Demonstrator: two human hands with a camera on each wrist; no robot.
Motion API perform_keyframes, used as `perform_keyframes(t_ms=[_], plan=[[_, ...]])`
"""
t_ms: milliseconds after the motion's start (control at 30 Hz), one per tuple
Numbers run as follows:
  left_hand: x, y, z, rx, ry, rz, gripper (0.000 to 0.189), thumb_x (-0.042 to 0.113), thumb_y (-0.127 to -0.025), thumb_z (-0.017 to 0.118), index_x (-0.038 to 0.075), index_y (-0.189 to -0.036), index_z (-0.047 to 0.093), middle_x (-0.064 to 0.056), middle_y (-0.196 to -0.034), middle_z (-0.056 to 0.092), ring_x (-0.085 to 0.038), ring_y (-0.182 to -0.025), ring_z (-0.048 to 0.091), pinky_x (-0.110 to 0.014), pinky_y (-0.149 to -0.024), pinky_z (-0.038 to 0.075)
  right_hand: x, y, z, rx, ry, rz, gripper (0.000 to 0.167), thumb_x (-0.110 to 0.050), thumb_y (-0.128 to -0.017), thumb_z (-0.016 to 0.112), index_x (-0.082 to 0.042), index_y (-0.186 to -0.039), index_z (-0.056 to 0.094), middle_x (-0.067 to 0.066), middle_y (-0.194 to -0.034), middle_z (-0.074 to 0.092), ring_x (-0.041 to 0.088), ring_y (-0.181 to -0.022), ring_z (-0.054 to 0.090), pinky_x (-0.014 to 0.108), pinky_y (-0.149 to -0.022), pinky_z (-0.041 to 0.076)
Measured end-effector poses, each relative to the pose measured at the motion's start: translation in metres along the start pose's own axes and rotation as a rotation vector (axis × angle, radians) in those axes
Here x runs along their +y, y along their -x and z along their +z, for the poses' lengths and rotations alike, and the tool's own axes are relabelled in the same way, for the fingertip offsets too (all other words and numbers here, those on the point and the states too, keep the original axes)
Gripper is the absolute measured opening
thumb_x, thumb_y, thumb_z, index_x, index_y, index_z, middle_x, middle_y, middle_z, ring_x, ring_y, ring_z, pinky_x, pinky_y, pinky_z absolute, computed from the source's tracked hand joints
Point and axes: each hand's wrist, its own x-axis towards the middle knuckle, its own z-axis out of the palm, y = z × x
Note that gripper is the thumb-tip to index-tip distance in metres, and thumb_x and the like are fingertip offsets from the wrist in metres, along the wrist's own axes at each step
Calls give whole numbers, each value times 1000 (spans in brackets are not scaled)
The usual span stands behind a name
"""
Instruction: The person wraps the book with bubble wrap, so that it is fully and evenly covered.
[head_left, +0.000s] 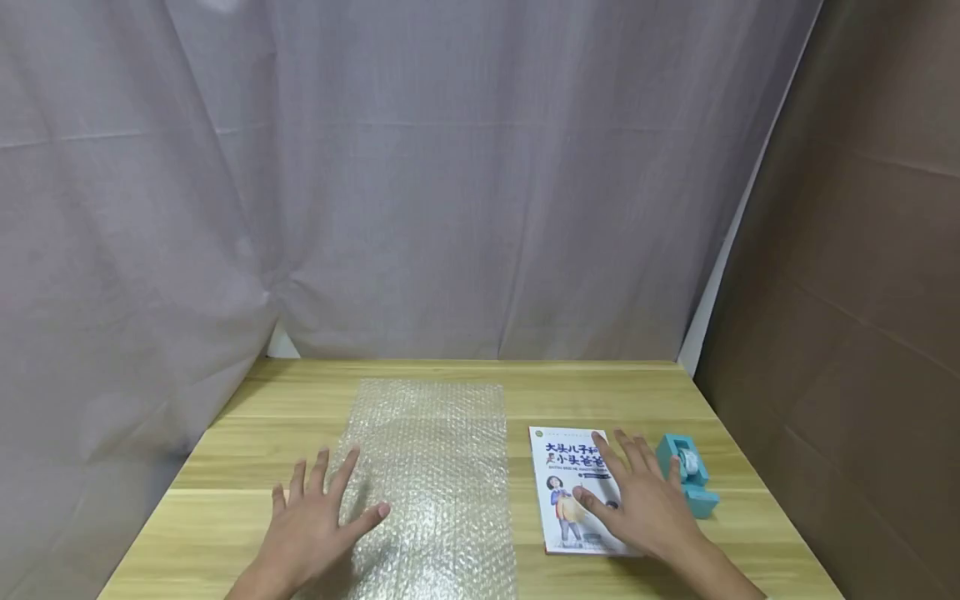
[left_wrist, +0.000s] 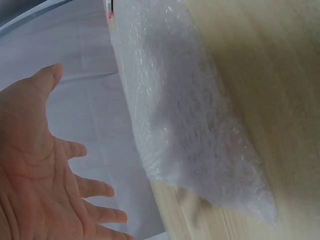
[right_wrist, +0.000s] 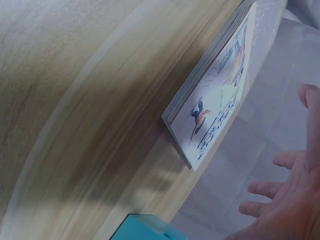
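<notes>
Bubble wrap (head_left: 438, 483) or book (head_left: 561, 504) could shift if my left hand (head_left: 309, 521) or right hand (head_left: 648, 504), both spread wide and empty, swept too low.

Grey drapes (head_left: 450, 208) and brown sheeting (head_left: 855, 275) around the table (head_left: 615, 396) mark a curtained booth.

Grey curtain (head_left: 450, 208) behind a pale wood-grain table (head_left: 600, 387).

A yellow wooden table (head_left: 600, 392) has pale lines across it. A big gray cloth (head_left: 412, 208) hangs behind it, and a brown cloth (head_left: 855, 292) hangs on the right.
</notes>
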Motion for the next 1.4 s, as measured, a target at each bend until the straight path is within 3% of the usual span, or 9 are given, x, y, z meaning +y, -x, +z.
perform_keyframes(t_ms=[367, 633, 767, 967, 1167, 1400], plan=[[-1, 3, 5, 19, 0, 0, 104, 82, -99, 57, 19, -176, 28, -38, -174, 31, -73, -156, 26, -95, -118, 20, -2, -11, 4, 28, 13, -52, 89, -74, -100, 64, -21, -169, 47, 23, -173, 45, 53, -160, 38, 93, -120, 20], [2, 7, 7, -44, -5, -22, 106, 83, -100, 54, 14, -176, 28, -39, -175, 26, -71, -158, 25, -94, -118, 22, -4, -22, 7, 7, 3, -106, 86, -72, -101, 63, -22, -170, 46, 21, -174, 45, 51, -161, 40, 93, -122, 16], [3, 10, 9, -32, -13, -20, 106, 82, -100, 55, 11, -175, 30, -40, -174, 29, -71, -155, 32, -90, -117, 34, -5, -29, 7, 14, -1, -135, 86, -72, -101, 64, -21, -168, 48, 19, -173, 47, 49, -159, 44, 92, -122, 20], [5, 13, 14, -29, -51, -31, 105, 82, -99, 57, 9, -171, 39, -40, -166, 42, -65, -141, 52, -78, -101, 54, -8, -40, 8, -22, -24, -151, 85, -71, -100, 67, -22, -168, 48, 16, -173, 47, 46, -162, 41, 91, -123, 18], [4, 18, 23, -8, -60, -27, 101, 81, -97, 62, 8, -166, 49, -39, -158, 52, -56, -128, 61, -66, -85, 62, -12, -48, 9, -17, -48, -200, 82, -64, -100, 71, -19, -166, 52, 16, -173, 48, 46, -161, 43, 92, -121, 19], [3, 21, 33, -33, -21, -58, 100, 80, -95, 66, 8, -162, 53, -39, -155, 53, -49, -119, 61, -51, -65, 64, -14, -55, 12, -46, -78, -228, 79, -62, -102, 70, -22, -167, 51, 14, -173, 48, 45, -161, 43, 92, -121, 18]])
